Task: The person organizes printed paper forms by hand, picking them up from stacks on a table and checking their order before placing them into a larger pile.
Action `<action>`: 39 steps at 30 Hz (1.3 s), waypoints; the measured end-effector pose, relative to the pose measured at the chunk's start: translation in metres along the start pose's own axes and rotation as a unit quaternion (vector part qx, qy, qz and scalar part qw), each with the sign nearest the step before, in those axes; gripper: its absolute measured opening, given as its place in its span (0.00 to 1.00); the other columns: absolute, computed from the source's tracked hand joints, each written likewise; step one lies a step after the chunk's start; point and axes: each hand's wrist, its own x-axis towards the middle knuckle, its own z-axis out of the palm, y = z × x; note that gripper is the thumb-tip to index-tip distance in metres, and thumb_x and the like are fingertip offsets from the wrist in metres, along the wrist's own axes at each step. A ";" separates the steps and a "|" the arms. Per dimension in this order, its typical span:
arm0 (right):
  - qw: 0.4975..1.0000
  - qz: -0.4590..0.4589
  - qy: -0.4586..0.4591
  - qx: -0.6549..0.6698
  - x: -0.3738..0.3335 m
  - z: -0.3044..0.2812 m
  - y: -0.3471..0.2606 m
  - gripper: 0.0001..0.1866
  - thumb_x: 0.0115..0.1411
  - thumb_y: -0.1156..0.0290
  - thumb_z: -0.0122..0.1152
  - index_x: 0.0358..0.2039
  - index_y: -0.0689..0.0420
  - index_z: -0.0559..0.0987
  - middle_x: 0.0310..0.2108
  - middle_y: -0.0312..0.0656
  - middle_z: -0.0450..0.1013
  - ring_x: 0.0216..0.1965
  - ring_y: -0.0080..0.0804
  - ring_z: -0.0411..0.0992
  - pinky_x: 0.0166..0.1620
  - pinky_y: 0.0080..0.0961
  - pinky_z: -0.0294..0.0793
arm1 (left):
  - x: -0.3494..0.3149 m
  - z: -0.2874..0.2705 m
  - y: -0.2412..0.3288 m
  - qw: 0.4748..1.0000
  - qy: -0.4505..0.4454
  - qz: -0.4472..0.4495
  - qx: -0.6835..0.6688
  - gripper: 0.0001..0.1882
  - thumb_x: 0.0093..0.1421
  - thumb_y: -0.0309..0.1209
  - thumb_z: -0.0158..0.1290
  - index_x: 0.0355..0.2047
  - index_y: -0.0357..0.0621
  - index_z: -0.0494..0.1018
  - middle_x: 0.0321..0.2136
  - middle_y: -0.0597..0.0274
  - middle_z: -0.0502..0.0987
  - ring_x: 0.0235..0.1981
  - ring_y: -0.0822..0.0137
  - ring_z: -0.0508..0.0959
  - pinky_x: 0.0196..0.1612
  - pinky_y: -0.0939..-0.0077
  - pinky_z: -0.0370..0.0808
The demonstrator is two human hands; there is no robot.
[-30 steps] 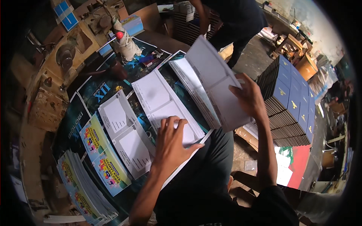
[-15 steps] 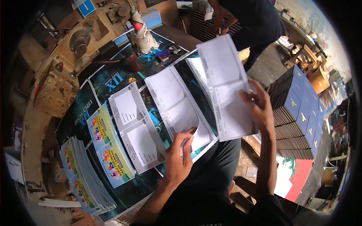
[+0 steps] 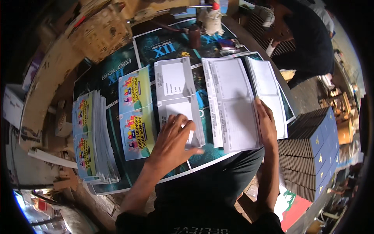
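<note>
My left hand [image 3: 173, 137] is over a stack of grey-bordered printed sheets [image 3: 174, 80], its fingers bent toward the paper and its thumb spread away. It grips nothing that I can see. At its right lies a pile of white printed form sheets [image 3: 212, 97], with a top sheet [image 3: 237, 117] set slightly askew. My right hand [image 3: 268, 124] has that top sheet by its right edge, the fingers close together. Left of the grey stack are colourful cover sheets [image 3: 136, 111]. Another white form stack [image 3: 265, 78] is partly beneath the right hand.
A thick fanned pile of covers [image 3: 87, 136] stands at the table's left. Dark poster sheets [image 3: 156, 43] cover the tabletop. A wrapped bottle with a red cap [image 3: 212, 21] and a brown container [image 3: 194, 37] stand behind. Blue-covered books [image 3: 315, 148] are piled at right; a person [image 3: 307, 39] bends beyond.
My right hand has brought the raised white sheet down onto the white pile. My left hand has left that pile and moved left over the grey sheets. The view has shifted.
</note>
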 end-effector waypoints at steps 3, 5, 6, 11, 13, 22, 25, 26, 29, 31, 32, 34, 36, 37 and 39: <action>1.000 -0.018 0.002 -0.021 -0.006 0.000 -0.004 0.44 0.64 0.38 0.55 0.62 0.69 0.70 0.57 0.60 0.71 0.60 0.46 0.68 0.64 0.36 0.63 | -0.016 -0.007 -0.016 0.999 -0.012 -0.007 -0.032 0.18 0.52 0.33 0.69 0.37 0.38 0.74 0.46 0.55 0.73 0.53 0.53 0.74 0.54 0.62 0.72; 0.999 0.001 0.006 -0.038 -0.007 0.009 -0.002 0.45 0.63 0.37 0.57 0.61 0.69 0.70 0.56 0.58 0.72 0.60 0.45 0.68 0.63 0.36 0.64 | -0.023 -0.008 -0.028 0.995 -0.015 -0.004 -0.096 0.15 0.54 0.31 0.67 0.36 0.36 0.75 0.46 0.55 0.75 0.51 0.52 0.76 0.54 0.61 0.72; 0.999 -0.038 -0.027 -0.021 0.001 0.008 0.012 0.43 0.62 0.42 0.62 0.61 0.70 0.70 0.54 0.59 0.73 0.57 0.44 0.71 0.62 0.35 0.66 | -0.026 -0.011 -0.032 0.992 -0.012 -0.016 -0.128 0.12 0.56 0.29 0.65 0.36 0.36 0.75 0.44 0.54 0.77 0.48 0.53 0.78 0.53 0.63 0.73; 0.996 -0.043 -0.076 0.020 -0.007 0.007 -0.001 0.38 0.57 0.73 0.71 0.64 0.71 0.63 0.43 0.57 0.78 0.42 0.38 0.79 0.45 0.27 0.79 | -0.045 -0.007 -0.028 0.952 0.089 -0.095 -0.277 0.05 0.63 0.23 0.58 0.36 0.37 0.73 0.34 0.59 0.80 0.37 0.69 0.79 0.43 0.78 0.72; 0.992 -0.095 -0.062 0.057 -0.007 0.011 0.002 0.34 0.60 0.76 0.67 0.64 0.70 0.63 0.40 0.52 0.78 0.42 0.35 0.80 0.44 0.27 0.81 | -0.054 -0.002 -0.028 0.911 0.133 -0.103 -0.378 0.04 0.66 0.21 0.55 0.37 0.37 0.70 0.30 0.65 0.77 0.31 0.82 0.71 0.34 0.86 0.66; 0.955 -0.154 -0.217 0.132 -0.025 0.122 0.010 0.32 0.61 0.84 0.52 0.66 0.65 0.60 0.46 0.48 0.76 0.49 0.29 0.73 0.53 0.25 0.70 | -0.059 -0.024 -0.029 0.927 0.058 0.006 -0.371 0.10 0.63 0.26 0.60 0.42 0.40 0.72 0.43 0.55 0.81 0.50 0.61 0.81 0.54 0.70 0.73; 0.956 -0.067 -0.230 0.167 -0.024 0.111 0.009 0.29 0.66 0.81 0.46 0.68 0.63 0.61 0.55 0.52 0.72 0.55 0.33 0.71 0.58 0.26 0.69 | -0.076 -0.059 -0.051 0.992 0.014 -0.098 -0.078 0.27 0.55 0.41 0.68 0.50 0.45 0.71 0.61 0.45 0.71 0.63 0.49 0.70 0.63 0.54 0.68; 0.967 -0.016 -0.190 0.170 -0.029 0.113 -0.008 0.28 0.67 0.74 0.49 0.68 0.63 0.61 0.57 0.54 0.70 0.56 0.35 0.70 0.59 0.27 0.68 | -0.086 -0.065 -0.058 0.995 0.022 -0.091 0.031 0.27 0.53 0.42 0.68 0.50 0.46 0.72 0.60 0.45 0.71 0.64 0.48 0.68 0.64 0.53 0.67; 0.984 0.040 -0.123 0.125 -0.030 0.120 -0.012 0.36 0.67 0.53 0.57 0.68 0.63 0.63 0.62 0.59 0.66 0.60 0.42 0.68 0.63 0.33 0.66 | -0.109 -0.066 -0.080 0.990 0.010 -0.095 0.100 0.29 0.51 0.43 0.70 0.49 0.46 0.73 0.59 0.44 0.72 0.67 0.48 0.64 0.65 0.52 0.66; 0.986 0.049 -0.118 0.108 -0.025 0.122 -0.006 0.41 0.65 0.47 0.59 0.67 0.63 0.63 0.63 0.62 0.63 0.62 0.44 0.66 0.64 0.38 0.64 | -0.117 -0.065 -0.095 0.997 0.002 -0.067 -0.044 0.24 0.57 0.36 0.65 0.49 0.41 0.70 0.48 0.40 0.78 0.63 0.46 0.69 0.65 0.53 0.65; 0.991 0.004 -0.102 0.085 -0.028 0.125 -0.008 0.38 0.64 0.54 0.63 0.66 0.64 0.64 0.56 0.60 0.70 0.56 0.39 0.72 0.59 0.36 0.71 | -0.121 -0.064 -0.101 0.997 0.003 -0.066 -0.046 0.24 0.57 0.36 0.65 0.49 0.41 0.70 0.48 0.40 0.78 0.63 0.46 0.69 0.65 0.53 0.65; 0.985 -0.043 -0.153 0.065 -0.037 0.125 -0.020 0.35 0.63 0.61 0.66 0.65 0.64 0.65 0.52 0.56 0.74 0.51 0.36 0.74 0.54 0.32 0.73 | -0.126 -0.062 -0.108 0.994 0.064 -0.033 -0.083 0.12 0.65 0.30 0.57 0.44 0.40 0.68 0.31 0.46 0.78 0.39 0.57 0.81 0.44 0.62 0.76; 0.974 -0.097 -0.188 0.086 -0.040 0.128 -0.026 0.31 0.59 0.76 0.69 0.61 0.64 0.67 0.40 0.47 0.79 0.39 0.27 0.78 0.42 0.22 0.77 | -0.136 -0.056 -0.097 0.978 0.124 -0.121 -0.113 0.07 0.68 0.28 0.53 0.40 0.40 0.67 0.25 0.51 0.72 0.29 0.65 0.73 0.34 0.68 0.68; 0.973 -0.100 -0.187 0.088 -0.043 0.134 -0.025 0.31 0.59 0.76 0.69 0.61 0.64 0.67 0.40 0.47 0.79 0.39 0.27 0.78 0.42 0.22 0.77 | -0.144 -0.053 -0.089 0.950 0.179 -0.212 -0.144 0.04 0.71 0.26 0.48 0.37 0.41 0.65 0.18 0.56 0.66 0.19 0.74 0.65 0.24 0.73 0.61; 0.964 -0.123 -0.162 0.169 -0.052 0.152 -0.024 0.31 0.61 0.76 0.67 0.62 0.63 0.66 0.41 0.47 0.79 0.42 0.27 0.77 0.43 0.25 0.77 | -0.148 -0.043 -0.092 0.934 0.251 -0.178 -0.183 0.06 0.71 0.25 0.47 0.34 0.42 0.63 0.17 0.61 0.55 0.20 0.80 0.51 0.22 0.77 0.47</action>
